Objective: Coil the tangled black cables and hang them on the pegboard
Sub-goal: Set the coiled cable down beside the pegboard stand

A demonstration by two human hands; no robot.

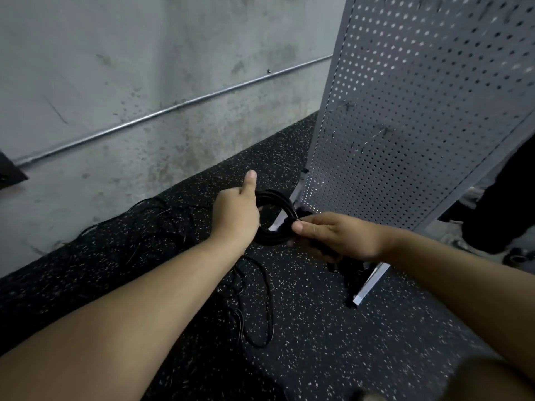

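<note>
The coil (273, 236) of black cable is held between both hands above the mat (318, 348), near its far edge and just before the base of the pegboard (405, 125). Its left side is gripped by the left hand (236, 215), whose thumb is raised; the fingers are hidden behind the hand and appear curled through the loop. Its right side is pinched by the right hand (341, 235), the thumb pressed flat over the strands.

Beneath the forearms a loose cable (270, 308) is laid in an open loop on the mat, and thinner tangled cables (162, 218) are spread toward the left edge, blurred. A pale foot (372, 280) of the pegboard is set on the mat under the right wrist. Small hooks (383, 131) are seen on the grey perforated panel. A stained concrete wall (115, 68) is met by the mat's far edge, with a metal conduit (173, 109) fixed along it. At the right edge another person's dark trousers (498, 215) are seen.
</note>
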